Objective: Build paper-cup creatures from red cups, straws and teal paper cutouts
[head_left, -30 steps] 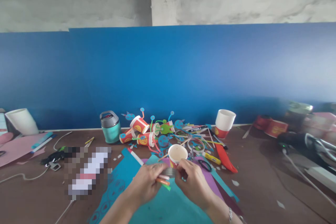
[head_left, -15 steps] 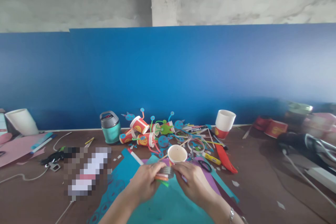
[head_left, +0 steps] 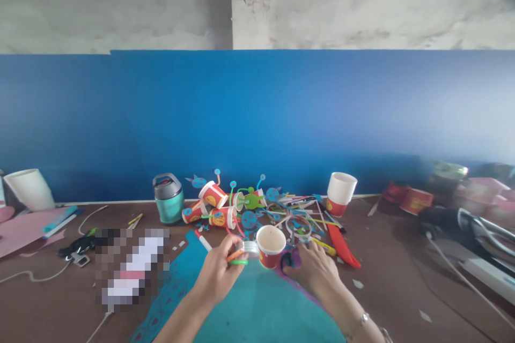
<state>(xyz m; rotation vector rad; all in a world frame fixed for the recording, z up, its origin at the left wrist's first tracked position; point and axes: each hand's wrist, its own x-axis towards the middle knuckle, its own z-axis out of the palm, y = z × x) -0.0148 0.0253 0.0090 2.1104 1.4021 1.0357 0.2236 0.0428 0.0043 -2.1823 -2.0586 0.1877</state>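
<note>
My left hand (head_left: pixel 223 268) is closed around orange and green drinking straws (head_left: pixel 236 258). A pale, striped, see-through piece (head_left: pixel 250 248) sticks out from its fingertips toward the cup; its kind is unclear. The red and white paper cup (head_left: pixel 271 246) stands upright between my hands, on turquoise paper (head_left: pixel 257 305). My right hand (head_left: pixel 316 268) reaches over the scissors (head_left: pixel 286 261), whose dark handle lies by my thumb. Its fingers are apart, and no held thing shows in them.
Behind lie several decorated paper cups (head_left: pixel 223 218) with straws and blue cutouts. A teal flask (head_left: pixel 169 199) stands left of them. At right are stacked cups (head_left: pixel 341 193), a yellow marker (head_left: pixel 324 246) and a red strip (head_left: pixel 341 246). White cables cross both table sides.
My right hand has left the cup and the striped piece and moved right to the scissors. My left hand keeps the straws, slightly farther left.
</note>
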